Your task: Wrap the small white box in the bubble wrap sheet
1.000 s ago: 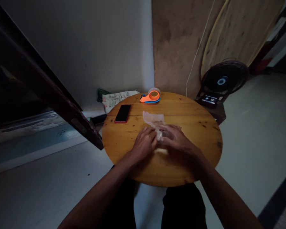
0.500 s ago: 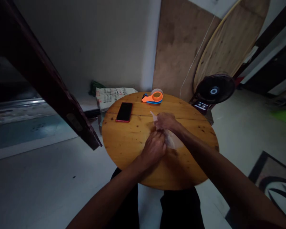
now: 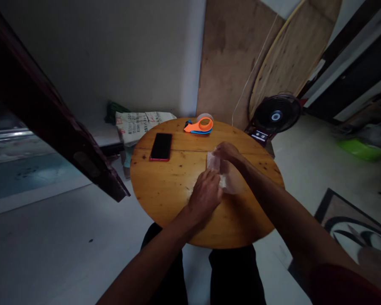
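A thin, whitish, see-through sheet (image 3: 213, 161), perhaps plastic wrap, lies crumpled near the middle of the round wooden table (image 3: 168, 190). My left hand (image 3: 207, 188) is closed over its near left part, with the fingertips hidden beneath the knuckles. Just beyond, my right hand (image 3: 227, 151) pinches the sheet's far edge, fingers curled. Part of the sheet spreads out under my right forearm and is blurred. Whether anything is wrapped inside it, I cannot tell.
An orange and blue tape dispenser (image 3: 199, 126) stands at the table's far edge. To the left lies a phone (image 3: 161, 147) with a red rim. Behind the table are a printed sack (image 3: 142, 123) and, to the right, a black fan (image 3: 276, 114). A dark door edge (image 3: 92, 161) juts in at left.
My right hand has shifted a little away from my left, and more of the sheet shows stretched between them. My left hand stays nearly in place. The whole view has swung slightly.
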`<state>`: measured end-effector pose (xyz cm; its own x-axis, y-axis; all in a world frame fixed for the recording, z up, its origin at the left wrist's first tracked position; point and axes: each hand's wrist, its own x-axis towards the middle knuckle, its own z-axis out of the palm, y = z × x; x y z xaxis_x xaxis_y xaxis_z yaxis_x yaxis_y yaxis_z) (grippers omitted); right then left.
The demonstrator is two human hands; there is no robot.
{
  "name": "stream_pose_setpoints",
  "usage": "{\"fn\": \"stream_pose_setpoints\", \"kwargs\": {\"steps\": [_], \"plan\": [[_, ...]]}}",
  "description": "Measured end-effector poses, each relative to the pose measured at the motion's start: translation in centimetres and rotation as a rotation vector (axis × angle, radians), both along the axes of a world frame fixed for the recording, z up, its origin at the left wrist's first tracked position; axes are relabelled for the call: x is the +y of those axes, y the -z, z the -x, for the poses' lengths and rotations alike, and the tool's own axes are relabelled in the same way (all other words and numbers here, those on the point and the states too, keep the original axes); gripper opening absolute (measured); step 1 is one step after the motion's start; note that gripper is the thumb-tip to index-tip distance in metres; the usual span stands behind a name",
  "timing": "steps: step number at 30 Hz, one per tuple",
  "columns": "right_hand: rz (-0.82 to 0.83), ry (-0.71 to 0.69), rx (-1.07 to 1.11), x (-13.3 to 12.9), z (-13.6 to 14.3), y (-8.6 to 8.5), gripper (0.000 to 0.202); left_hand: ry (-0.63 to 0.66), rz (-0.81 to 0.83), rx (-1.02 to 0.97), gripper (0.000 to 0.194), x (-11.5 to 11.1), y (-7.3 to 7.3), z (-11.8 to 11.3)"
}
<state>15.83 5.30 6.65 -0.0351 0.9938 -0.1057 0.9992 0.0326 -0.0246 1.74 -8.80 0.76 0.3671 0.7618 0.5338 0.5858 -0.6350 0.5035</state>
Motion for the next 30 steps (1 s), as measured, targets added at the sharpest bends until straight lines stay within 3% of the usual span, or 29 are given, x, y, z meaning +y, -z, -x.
{"fn": "stream_pose_setpoints", "kwargs": {"steps": [3, 10, 13, 16, 21, 25, 30], "plan": [[-0.03, 0.021, -0.003, -0.9, -0.3, 0.4, 0.026, 0.001, 0.01, 0.003, 0.017, 0.1, 0.1, -0.1], [-0.187, -0.119, 0.012, -1.0, -0.6, 2.9, 0.031, -0.028, -0.034, 0.038, 0.019, -0.1, 0.1, -0.1], [-0.211, -0.113, 0.035, -0.6, -1.3, 2.4, 0.031, -0.016, -0.035, 0.065, 0.017, -0.1, 0.0, 0.0], [-0.283, -0.032, 0.187, -1.4, -3.3, 0.6, 0.031, -0.016, -0.037, 0.076, 0.016, -0.1, 0.1, 0.1], [-0.235, 0.044, 0.552, -6.9, -7.2, -1.5, 0.051, -0.01, -0.048, 0.091, 0.025, 0.0, 0.4, 0.1], [-0.097, 0.104, 0.632, -12.2, -7.6, -0.2, 0.071, -0.033, -0.076, 0.124, 0.026, 0.0, 0.5, 0.1], [-0.036, 0.165, 0.556, -14.7, -6.4, 1.9, 0.062, -0.04, -0.121, 0.141, 0.025, 0.1, 0.6, 0.3]]}}
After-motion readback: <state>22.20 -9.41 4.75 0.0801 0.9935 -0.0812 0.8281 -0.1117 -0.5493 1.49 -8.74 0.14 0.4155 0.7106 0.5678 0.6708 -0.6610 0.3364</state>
